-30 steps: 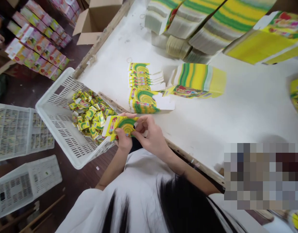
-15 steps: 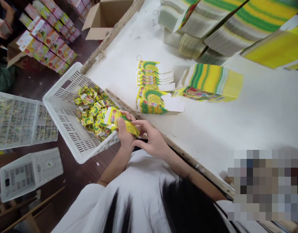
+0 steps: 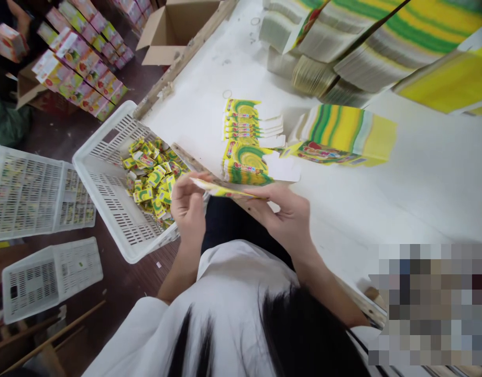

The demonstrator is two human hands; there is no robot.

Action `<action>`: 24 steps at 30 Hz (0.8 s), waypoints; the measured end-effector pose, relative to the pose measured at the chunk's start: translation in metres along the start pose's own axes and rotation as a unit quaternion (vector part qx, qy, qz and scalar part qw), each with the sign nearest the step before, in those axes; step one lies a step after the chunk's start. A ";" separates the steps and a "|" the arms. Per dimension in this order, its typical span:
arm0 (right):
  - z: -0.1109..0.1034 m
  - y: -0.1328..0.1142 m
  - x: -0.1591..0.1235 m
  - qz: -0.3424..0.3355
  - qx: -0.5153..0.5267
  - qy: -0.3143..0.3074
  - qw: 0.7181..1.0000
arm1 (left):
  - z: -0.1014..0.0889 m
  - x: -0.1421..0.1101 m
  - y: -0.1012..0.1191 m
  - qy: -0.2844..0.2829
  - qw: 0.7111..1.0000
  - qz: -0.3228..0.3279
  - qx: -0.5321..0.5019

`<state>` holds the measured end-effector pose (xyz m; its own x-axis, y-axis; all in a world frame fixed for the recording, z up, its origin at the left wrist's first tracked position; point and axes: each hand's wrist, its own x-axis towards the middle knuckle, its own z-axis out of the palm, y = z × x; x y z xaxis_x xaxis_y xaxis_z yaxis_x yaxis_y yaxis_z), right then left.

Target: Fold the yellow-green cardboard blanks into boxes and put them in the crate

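Carton (image 3: 227,190) looks like thin card, so I'd guess light, bendy, a bit slick and easy to crease. Pinch it by the ends. It's up at the near edge of the surface (image 3: 343,209), right of the crate (image 3: 103,183), nearly edge-on, long axis left to right. Right hand (image 3: 288,209) has fingers clamped on its right end; left hand's (image 3: 188,204) curl by the left end, can't tell if gripping.
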<state>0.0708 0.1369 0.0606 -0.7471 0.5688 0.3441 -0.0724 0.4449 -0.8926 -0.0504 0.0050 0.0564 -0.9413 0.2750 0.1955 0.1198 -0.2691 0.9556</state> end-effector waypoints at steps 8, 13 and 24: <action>0.005 -0.001 -0.005 -0.211 -0.171 -0.069 0.960 | -0.017 0.002 0.037 -0.363 0.819 0.076 0.438; 0.009 0.004 -0.012 -0.041 -0.035 0.069 0.996 | -0.008 -0.012 0.005 -0.319 0.832 0.016 0.453; 0.027 0.019 -0.011 0.210 0.255 -0.122 0.936 | -0.002 -0.021 -0.006 -0.368 0.854 0.138 0.340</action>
<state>0.0597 0.1199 0.0323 -0.9048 0.4163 -0.0892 0.0016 -0.2062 -0.9785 -0.0317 -0.0016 0.0460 -0.4242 0.8611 0.2803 0.6963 0.1123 0.7089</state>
